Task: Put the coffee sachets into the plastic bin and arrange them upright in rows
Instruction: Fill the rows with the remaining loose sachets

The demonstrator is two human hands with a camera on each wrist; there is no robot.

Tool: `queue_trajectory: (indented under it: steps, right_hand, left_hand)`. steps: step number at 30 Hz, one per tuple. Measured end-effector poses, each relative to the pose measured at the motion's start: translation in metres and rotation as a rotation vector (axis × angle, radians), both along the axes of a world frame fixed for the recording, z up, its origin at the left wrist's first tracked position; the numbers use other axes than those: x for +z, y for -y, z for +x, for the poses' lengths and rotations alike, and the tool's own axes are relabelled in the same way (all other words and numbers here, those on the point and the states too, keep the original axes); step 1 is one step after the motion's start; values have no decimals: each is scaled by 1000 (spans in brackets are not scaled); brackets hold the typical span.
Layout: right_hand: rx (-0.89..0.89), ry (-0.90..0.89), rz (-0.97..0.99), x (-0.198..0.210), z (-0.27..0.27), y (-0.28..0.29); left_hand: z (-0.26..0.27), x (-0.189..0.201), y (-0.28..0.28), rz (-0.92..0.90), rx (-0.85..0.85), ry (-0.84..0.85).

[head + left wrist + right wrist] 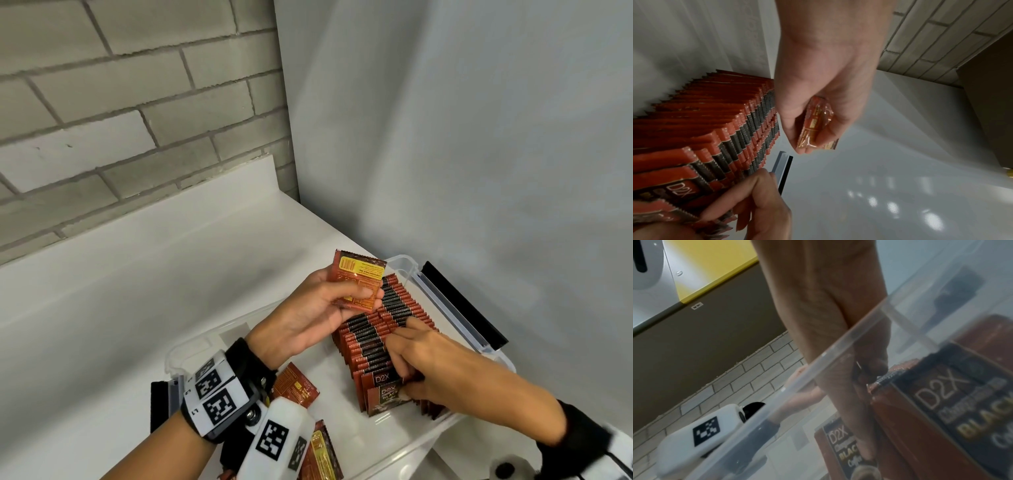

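Note:
A clear plastic bin sits on the white counter. Inside it, red and black coffee sachets stand upright in two rows along the right side. My left hand hovers over the far end of the rows and grips a small stack of sachets between thumb and fingers; the left wrist view shows that stack edge-on. My right hand is curled over the near end of the rows, fingers on the sachet tops and thumb at the front sachet.
Loose sachets lie flat on the bin floor at the left, more near the front. A black latch runs along the bin's right rim. A brick wall rises behind the counter, a grey panel to the right.

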State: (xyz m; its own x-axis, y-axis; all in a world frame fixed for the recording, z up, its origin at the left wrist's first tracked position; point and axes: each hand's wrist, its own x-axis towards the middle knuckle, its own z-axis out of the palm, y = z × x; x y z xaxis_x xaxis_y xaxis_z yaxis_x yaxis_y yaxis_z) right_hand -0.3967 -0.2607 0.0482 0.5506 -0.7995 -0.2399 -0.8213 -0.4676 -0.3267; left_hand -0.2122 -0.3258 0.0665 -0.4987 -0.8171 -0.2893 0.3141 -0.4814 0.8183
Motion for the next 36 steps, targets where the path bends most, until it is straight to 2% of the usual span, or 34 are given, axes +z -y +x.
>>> queue_trajectory:
  steps: [3, 5, 10, 15, 19, 24, 30, 33, 36]
  right_hand:
    - [-98, 101, 129, 10, -5, 1]
    - [-203, 236, 188, 19, -11, 3]
    - [-456, 820, 272, 32, -20, 10]
    - [-555, 986, 507, 31, -11, 10]
    - [-626, 1146, 595, 28, -5, 9]
    - [-649, 1184, 611, 31, -7, 9]
    - [-601, 1114, 482, 32, -11, 5]
    - [-522, 1035, 391, 34, -17, 2]
    - [-438, 977, 341, 35, -21, -2]
  left_hand:
    - [0, 0, 0, -37, -18, 2]
    - [0, 1, -1, -61, -39, -16]
    - [-1, 3, -5, -193, -111, 70]
    - [0, 3, -8, -364, -176, 164]
    - [2, -1, -9, -497, -218, 184]
    - [1, 0, -9, -541, -244, 158]
    - [4, 0, -1, -339, -107, 94]
    - [6, 14, -2, -288, -89, 240]
    - [13, 32, -5, -502, -334, 544]
